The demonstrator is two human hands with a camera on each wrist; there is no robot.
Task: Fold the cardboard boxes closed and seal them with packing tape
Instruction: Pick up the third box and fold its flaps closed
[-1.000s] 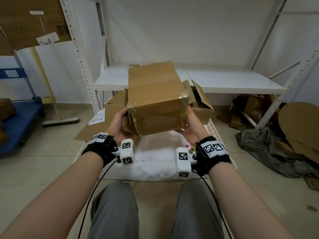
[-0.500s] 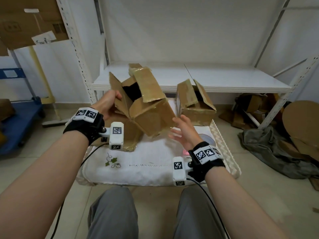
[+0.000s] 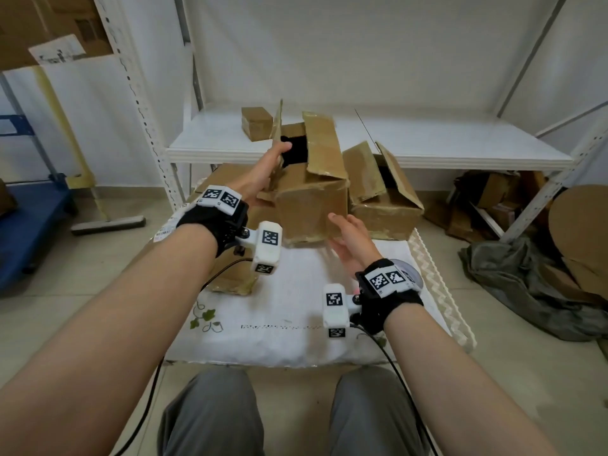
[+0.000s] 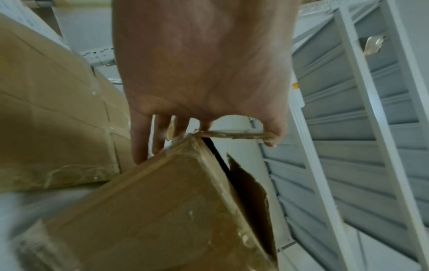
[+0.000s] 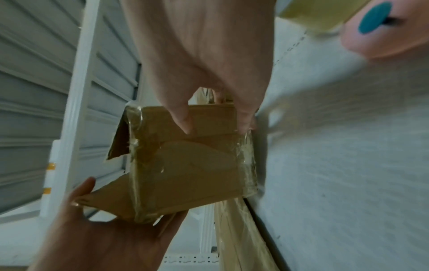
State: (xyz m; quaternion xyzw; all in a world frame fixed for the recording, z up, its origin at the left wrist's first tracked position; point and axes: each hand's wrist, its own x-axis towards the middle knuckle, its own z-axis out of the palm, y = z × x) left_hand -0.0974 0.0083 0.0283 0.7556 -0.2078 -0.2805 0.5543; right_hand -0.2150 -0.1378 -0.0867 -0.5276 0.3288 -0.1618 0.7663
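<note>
A worn brown cardboard box [image 3: 312, 202] stands on the white cloth-covered surface [image 3: 279, 311], its top flaps open. My left hand [image 3: 274, 161] grips the box's left flap, thumb over the edge; in the left wrist view that hand [image 4: 209, 132] pinches the flap above the box [image 4: 162, 210]. My right hand [image 3: 339, 223] is open, its straight fingers touching the box's near right corner; in the right wrist view the right hand [image 5: 213, 122] lies against the taped box [image 5: 185, 165]. A roll of packing tape [image 3: 411, 274] lies by my right wrist.
A second open cardboard box [image 3: 385, 202] stands just right of the first. A small closed box [image 3: 256, 123] sits on the white shelf [image 3: 444, 149] behind. Flattened cardboard [image 3: 230, 179] lies to the left, and cardboard scraps with a grey cloth [image 3: 526, 284] on the floor at right.
The box, held up in both hands a second ago, has been turned and set down with its open top upward. My right hand let go; my left took the left flap.
</note>
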